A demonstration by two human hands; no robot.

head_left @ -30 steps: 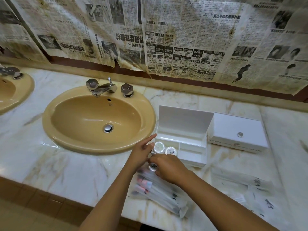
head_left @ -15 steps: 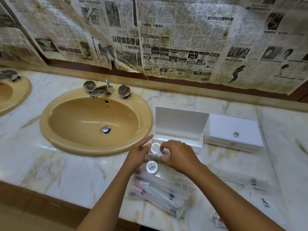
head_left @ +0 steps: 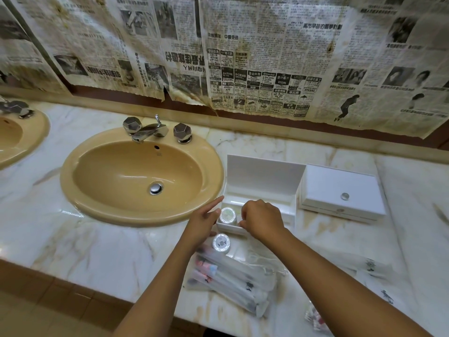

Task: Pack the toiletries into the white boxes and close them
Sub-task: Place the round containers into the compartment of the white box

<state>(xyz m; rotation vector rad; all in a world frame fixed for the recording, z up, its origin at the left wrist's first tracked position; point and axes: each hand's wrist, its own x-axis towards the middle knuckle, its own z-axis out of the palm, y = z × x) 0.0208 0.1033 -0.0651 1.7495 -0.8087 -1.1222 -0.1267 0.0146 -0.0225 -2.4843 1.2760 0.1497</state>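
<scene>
Here, the right hand (head_left: 261, 221) curls its fingers inside the open white box (head_left: 263, 188) beside a small jar (head_left: 228, 215); what they hold is hidden. The left hand (head_left: 202, 221), fingers straight, steadies the box. Another jar (head_left: 221, 242), seemingly light and slick, waits on the table (head_left: 97, 244); best gripped round its lid.

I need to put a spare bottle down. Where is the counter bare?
Bare marble lies between the sink and the counter's front edge, left of the left hand, and behind the closed box. Crowded: sachets in front of the open box.
</scene>
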